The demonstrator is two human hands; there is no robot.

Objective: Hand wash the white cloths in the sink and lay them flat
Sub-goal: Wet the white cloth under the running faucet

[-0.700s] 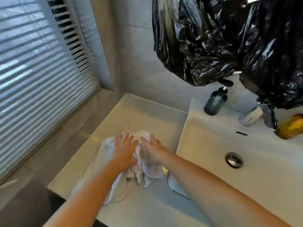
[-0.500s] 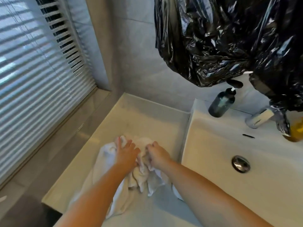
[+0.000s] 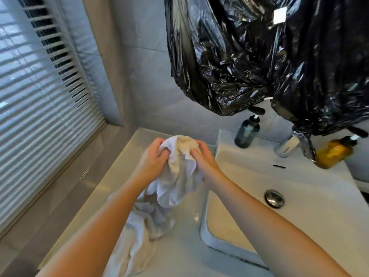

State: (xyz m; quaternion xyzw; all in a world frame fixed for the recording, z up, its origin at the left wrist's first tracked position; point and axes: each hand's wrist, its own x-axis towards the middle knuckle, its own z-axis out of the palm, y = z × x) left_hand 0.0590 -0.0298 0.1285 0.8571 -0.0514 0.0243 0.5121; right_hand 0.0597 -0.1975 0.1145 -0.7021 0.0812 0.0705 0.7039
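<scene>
A crumpled white cloth (image 3: 177, 176) hangs above the counter, held up between both hands. My left hand (image 3: 152, 160) grips its top left edge with curled fingers. My right hand (image 3: 201, 158) pinches its top right part. Below, more white cloth (image 3: 139, 232) lies bunched on the pale counter (image 3: 119, 176), partly hidden by my left forearm. The white sink (image 3: 299, 188) sits to the right, with a metal drain (image 3: 274, 197) in its basin.
A dark pump bottle (image 3: 246, 134), a chrome tap (image 3: 287, 146) and an amber bottle (image 3: 333, 152) stand at the sink's back. Black plastic sheeting (image 3: 259, 56) hangs over the wall above. Window blinds (image 3: 36, 116) run along the left.
Both hands went from pressing flat on the cloth to gripping it, then lifted it off the counter. The view shifted slightly.
</scene>
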